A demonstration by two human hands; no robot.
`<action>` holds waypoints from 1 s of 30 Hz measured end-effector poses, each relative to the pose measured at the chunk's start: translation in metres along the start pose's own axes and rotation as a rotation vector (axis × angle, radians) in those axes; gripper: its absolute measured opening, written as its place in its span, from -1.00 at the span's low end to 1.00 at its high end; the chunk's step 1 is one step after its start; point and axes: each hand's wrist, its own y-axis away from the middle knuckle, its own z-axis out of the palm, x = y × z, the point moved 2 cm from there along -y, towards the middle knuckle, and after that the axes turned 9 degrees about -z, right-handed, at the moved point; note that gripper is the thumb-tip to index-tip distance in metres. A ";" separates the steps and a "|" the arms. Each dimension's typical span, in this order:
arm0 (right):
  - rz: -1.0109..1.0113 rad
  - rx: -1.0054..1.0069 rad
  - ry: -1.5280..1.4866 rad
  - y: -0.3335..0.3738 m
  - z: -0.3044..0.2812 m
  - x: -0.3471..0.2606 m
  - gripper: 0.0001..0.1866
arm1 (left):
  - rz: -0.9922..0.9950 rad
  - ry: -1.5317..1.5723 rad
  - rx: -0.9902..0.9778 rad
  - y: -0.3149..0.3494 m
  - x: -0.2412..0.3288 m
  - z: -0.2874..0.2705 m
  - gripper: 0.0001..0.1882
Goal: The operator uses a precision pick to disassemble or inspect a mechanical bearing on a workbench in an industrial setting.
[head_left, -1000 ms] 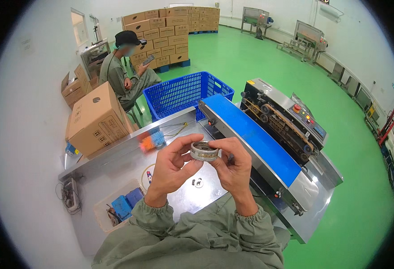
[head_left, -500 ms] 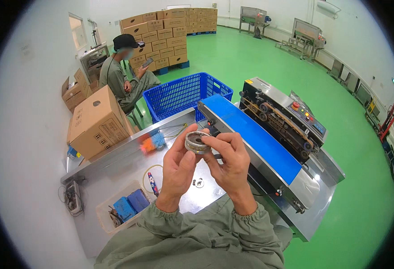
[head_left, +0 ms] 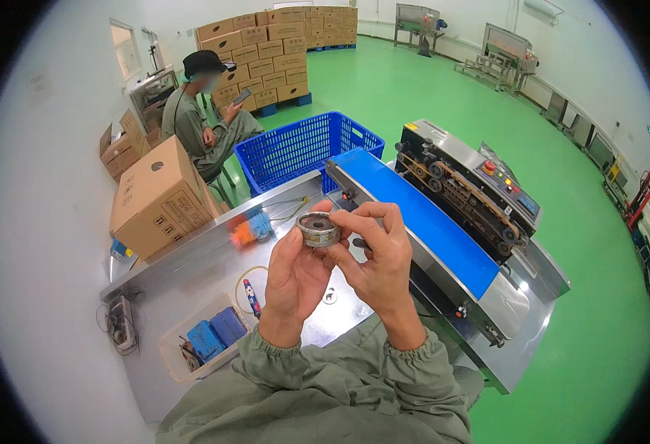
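A round metal wheel (head_left: 319, 231) with a recessed face and a central hole is held between my two hands over the steel table. My left hand (head_left: 295, 277) grips its left side, thumb in front and fingers behind. The fingertips of my right hand (head_left: 376, 255) pinch its right rim. A small dark piece (head_left: 361, 243) shows by the right fingers; what it is, I cannot make out. On the table below lies a small pale ring (head_left: 330, 296), partly beside my left wrist.
A sealing machine (head_left: 458, 185) with a blue conveyor belt (head_left: 428, 222) stands right. Beyond is a blue crate (head_left: 288, 152). At left are a carton (head_left: 158, 200), an orange-and-blue brush (head_left: 251, 229) and a bin (head_left: 184, 370) of blue blocks. A seated person (head_left: 206, 118) holds a phone.
The wheel has tilted, so more of its outer side shows, and it has shifted slightly left. My left fingers have moved around it; the right hand still pinches the rim.
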 end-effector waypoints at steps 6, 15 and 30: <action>0.022 0.012 -0.076 0.004 0.002 0.004 -0.64 | -0.005 -0.007 -0.050 0.000 -0.001 -0.005 -0.46; 0.024 0.016 -0.077 0.006 0.002 0.006 -0.64 | 0.027 -0.046 -0.016 0.001 0.001 0.003 -0.41; 0.010 0.037 -0.075 0.008 0.001 0.005 -0.64 | 0.016 -0.145 -0.011 0.003 -0.001 0.004 -0.35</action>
